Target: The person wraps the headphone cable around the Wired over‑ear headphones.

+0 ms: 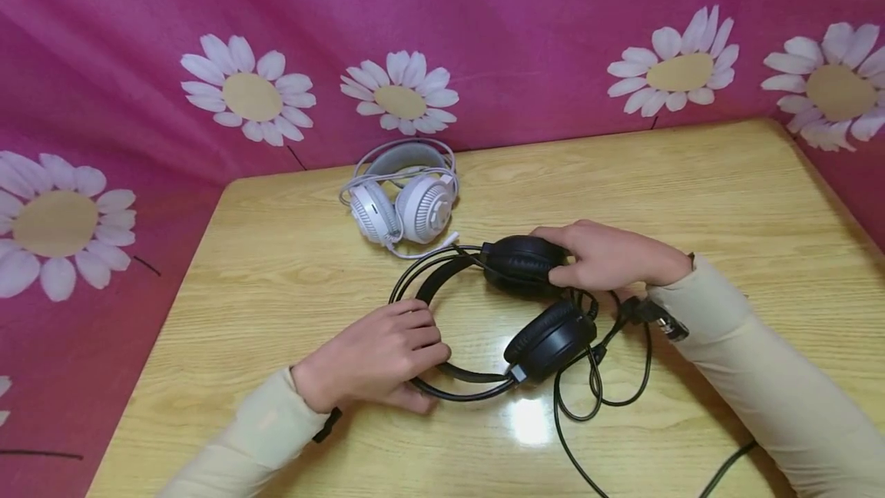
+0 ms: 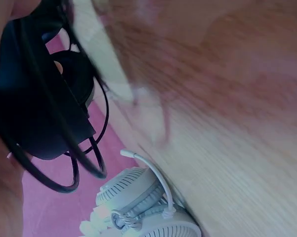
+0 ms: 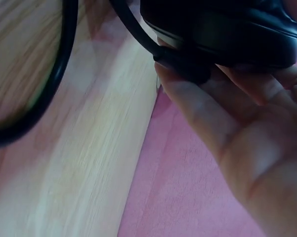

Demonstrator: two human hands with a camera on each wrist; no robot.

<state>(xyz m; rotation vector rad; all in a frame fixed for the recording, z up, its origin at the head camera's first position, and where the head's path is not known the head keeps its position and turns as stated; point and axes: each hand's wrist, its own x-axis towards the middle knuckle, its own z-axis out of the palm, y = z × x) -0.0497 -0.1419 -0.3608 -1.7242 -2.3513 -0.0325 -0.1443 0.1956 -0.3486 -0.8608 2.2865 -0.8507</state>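
Observation:
A pair of black headphones [image 1: 549,340] lies across the middle of the table, headband toward the left and ear cups toward the right. My left hand [image 1: 380,356] grips the headband, its fingers curled over the band. My right hand [image 1: 604,256] holds the far ear cup [image 1: 518,266], thumb on the near side and fingers over the outer side. In the right wrist view, the fingers [image 3: 202,108] lie under the cup beside the cable's thick end [image 3: 183,64]. The black cable [image 1: 648,375] trails in loops below my right wrist.
White headphones [image 1: 429,210] with a thin microphone arm rest behind the black pair, near the table's back edge. The wooden table [image 1: 276,252] meets a pink cloth [image 1: 518,44] printed with white daisies at the back and sides.

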